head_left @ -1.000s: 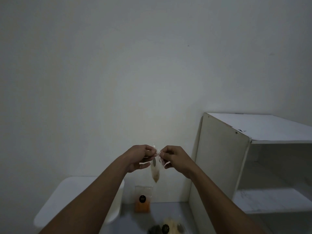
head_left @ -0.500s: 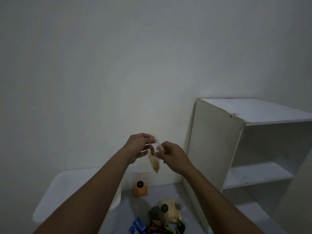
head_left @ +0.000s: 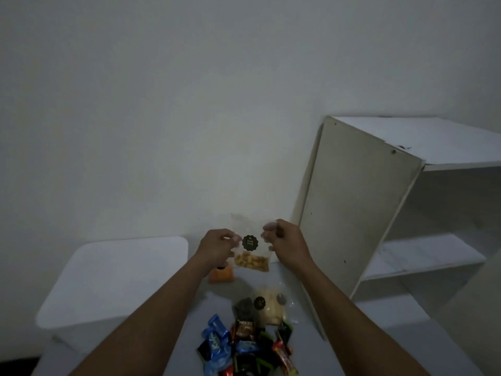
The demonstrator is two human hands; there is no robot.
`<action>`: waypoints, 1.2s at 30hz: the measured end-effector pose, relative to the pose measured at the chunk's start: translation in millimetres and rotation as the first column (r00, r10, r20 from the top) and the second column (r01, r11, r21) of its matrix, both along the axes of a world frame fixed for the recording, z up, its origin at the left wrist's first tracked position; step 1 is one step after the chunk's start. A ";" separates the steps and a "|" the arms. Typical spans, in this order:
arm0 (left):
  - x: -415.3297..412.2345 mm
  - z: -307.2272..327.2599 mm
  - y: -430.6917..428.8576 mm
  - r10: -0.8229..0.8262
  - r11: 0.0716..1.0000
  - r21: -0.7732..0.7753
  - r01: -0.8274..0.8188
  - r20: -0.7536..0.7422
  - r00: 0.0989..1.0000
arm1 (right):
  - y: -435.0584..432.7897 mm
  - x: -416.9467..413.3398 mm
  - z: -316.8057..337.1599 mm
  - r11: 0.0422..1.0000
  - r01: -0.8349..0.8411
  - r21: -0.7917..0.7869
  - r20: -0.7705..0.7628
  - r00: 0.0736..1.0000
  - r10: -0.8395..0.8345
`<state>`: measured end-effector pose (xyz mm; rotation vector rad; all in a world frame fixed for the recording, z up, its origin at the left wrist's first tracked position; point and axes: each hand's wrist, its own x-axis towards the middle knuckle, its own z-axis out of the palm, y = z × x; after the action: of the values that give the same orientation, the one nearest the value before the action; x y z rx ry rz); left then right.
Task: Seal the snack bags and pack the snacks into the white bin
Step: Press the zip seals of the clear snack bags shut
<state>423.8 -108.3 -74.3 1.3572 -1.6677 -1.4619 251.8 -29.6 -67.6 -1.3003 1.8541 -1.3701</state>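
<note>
Left hand (head_left: 217, 244) and right hand (head_left: 282, 237) pinch clear plastic snack bag of golden pieces (head_left: 250, 251); press along the top strip evenly, keeping it upright.

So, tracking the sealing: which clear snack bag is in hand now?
The bag of golden-brown snacks, pinched between both hands; the orange and pale ones lie on the table.

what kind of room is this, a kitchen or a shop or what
Probably a plain, dim room at home used for storage, not a shop. It shows a bare white wall, a white shelf unit with nothing visible on its shelves, and a white bin beside loose snacks.
</note>
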 end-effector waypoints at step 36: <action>-111.4 -223.1 -95.4 0.149 0.988 -0.018 -0.153 0.369 0.918 | -130.0 -90.4 -193.3 0.857 -0.038 0.514 -0.095 0.990 0.101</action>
<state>312.4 -203.7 -297.4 1.8132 -1.7295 -1.1805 161.4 -159.6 -260.8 -1.1652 2.0399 -0.6913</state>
